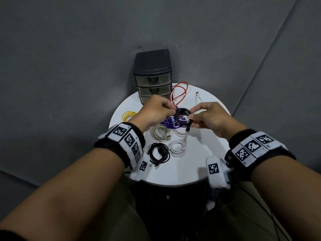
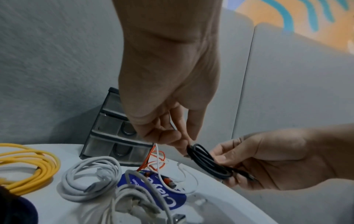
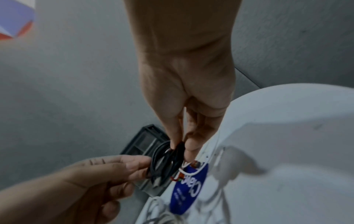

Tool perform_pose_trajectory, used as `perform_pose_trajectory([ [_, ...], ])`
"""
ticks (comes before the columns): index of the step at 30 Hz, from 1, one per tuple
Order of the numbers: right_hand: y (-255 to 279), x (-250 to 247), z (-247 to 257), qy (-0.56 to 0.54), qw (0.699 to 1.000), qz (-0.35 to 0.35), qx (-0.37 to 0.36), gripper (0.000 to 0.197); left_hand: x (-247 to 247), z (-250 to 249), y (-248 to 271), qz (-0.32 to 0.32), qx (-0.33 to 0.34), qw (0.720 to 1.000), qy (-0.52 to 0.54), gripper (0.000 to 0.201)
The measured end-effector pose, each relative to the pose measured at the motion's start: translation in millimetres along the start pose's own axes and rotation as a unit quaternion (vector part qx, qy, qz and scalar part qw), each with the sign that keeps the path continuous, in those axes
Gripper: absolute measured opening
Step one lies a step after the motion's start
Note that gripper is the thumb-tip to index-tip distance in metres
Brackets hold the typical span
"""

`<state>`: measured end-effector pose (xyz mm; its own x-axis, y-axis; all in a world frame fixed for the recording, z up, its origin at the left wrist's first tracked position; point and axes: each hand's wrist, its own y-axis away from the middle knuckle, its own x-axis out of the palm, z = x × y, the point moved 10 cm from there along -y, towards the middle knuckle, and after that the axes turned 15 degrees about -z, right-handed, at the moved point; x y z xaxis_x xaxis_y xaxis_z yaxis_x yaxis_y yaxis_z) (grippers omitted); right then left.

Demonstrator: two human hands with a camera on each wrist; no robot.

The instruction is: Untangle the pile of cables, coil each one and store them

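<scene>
A small black cable coil (image 1: 183, 115) is held up over the middle of the round white table (image 1: 208, 162). My left hand (image 1: 173, 111) pinches its left side. My right hand (image 1: 191, 116) pinches its right side, where a loose end hangs down. In the left wrist view the coil (image 2: 208, 162) sits between my left hand (image 2: 184, 147) and my right hand (image 2: 220, 159). In the right wrist view the coil (image 3: 166, 163) is pinched by my right hand (image 3: 182, 147) and my left hand (image 3: 143, 165).
On the table lie a yellow coil (image 1: 128, 115), a beige coil (image 1: 159, 133), a black coil (image 1: 159, 153) and a white coil (image 1: 178, 146). A loose red-and-white cable (image 1: 179, 93) and a white USB cable (image 1: 198, 98) lie beside the dark drawer unit (image 1: 152, 75).
</scene>
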<state>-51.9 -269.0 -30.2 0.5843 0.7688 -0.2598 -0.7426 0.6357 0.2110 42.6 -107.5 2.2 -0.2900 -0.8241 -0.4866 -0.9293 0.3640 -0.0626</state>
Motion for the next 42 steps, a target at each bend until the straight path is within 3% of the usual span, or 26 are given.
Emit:
perform_pose_trajectory([
  [7,-29.5,7.8,-25.9,0.136,0.989,0.05,0.021,0.009,32.5,16.1,-14.1,0.118,-0.043,0.984,-0.125,0.014],
  [10,-38.4,15.0,-36.1,0.162,0.983,0.074,0.037,0.008,33.3,16.6,-29.2,0.12,-0.046,0.983,-0.133,0.015],
  [13,-44.5,21.9,-39.5,0.229,0.968,0.099,0.009,0.005,29.5,16.6,-47.1,0.104,-0.043,0.981,-0.156,0.014],
  [15,-49.4,25.5,-32.5,0.304,0.945,0.11,-0.046,0.003,29.2,17.1,-55.8,0.1,-0.039,0.98,-0.167,0.014],
  [18,-63.9,24.1,-6.5,0.405,0.9,0.064,-0.149,0.007,35.7,20.0,-61.7,0.117,-0.048,0.977,-0.171,0.016],
  [21,-77.4,27.2,3.8,0.466,0.858,0.047,-0.211,0.041,46.7,21.3,-62.0,0.152,-0.067,0.972,-0.168,0.022],
  [23,-83.1,31.5,-1.8,0.531,0.812,0.061,-0.233,0.05,51.3,22.0,-62.8,0.163,-0.074,0.968,-0.174,0.027],
  [27,-87.5,33.0,-0.4,0.575,0.771,0.053,-0.269,0.04,55.8,25.9,-65.2,0.173,-0.089,0.966,-0.171,0.03],
  [30,-89.2,36.3,5.7,0.599,0.744,0.054,-0.29,0.022,55.8,26.8,-68.1,0.177,-0.096,0.968,-0.149,0.032],
  [37,-103.9,47.0,-5.0,0.622,0.724,0.118,-0.272,0.012,51.5,14.0,-74.6,0.149,-0.059,0.98,-0.12,0.031],
  [42,-106.8,51.5,-7.3,0.601,0.743,0.136,-0.26,0.006,48.1,13.5,-75.0,0.145,-0.053,0.982,-0.106,0.036],
])
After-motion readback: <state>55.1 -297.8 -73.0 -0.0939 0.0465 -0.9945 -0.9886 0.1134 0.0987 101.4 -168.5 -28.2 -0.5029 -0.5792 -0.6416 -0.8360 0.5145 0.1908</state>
